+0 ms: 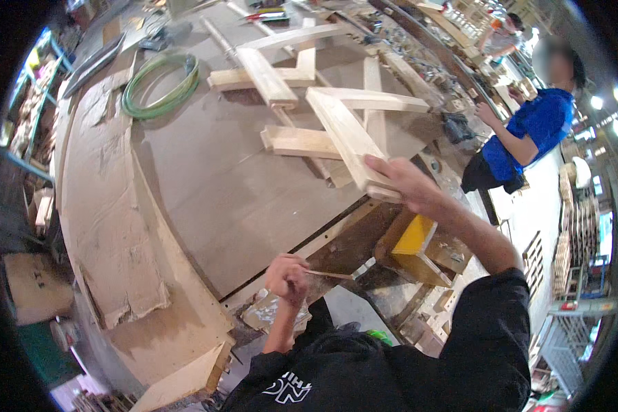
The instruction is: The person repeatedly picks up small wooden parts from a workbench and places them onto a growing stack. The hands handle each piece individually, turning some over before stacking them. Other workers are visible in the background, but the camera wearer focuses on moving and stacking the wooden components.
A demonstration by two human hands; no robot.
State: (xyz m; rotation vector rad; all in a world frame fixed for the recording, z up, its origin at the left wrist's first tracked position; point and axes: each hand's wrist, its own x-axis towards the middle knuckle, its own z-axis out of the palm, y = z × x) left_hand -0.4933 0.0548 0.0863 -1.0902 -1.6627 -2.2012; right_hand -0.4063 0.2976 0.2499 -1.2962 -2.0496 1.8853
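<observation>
My right hand (410, 184) is closed around the near end of a pale wooden bar (347, 130). This bar is part of an angled wooden frame, with another bar (384, 101) joining it at its far end. At the bench's near edge my left hand (286, 278) is closed on a thin brownish stick (329, 275) that points to the right. What the stick is exactly, I cannot make out. A second, similar wooden frame (268, 77) lies just beyond, and a short wooden block (301, 142) sits between the two.
The frames lie on a wide brown worktable (206, 199). A coiled green hose (161, 86) rests at its far left, beside long torn cardboard (113, 226). A yellow-faced part (415, 237) sits below my right arm. A person in blue (529, 130) stands at the right.
</observation>
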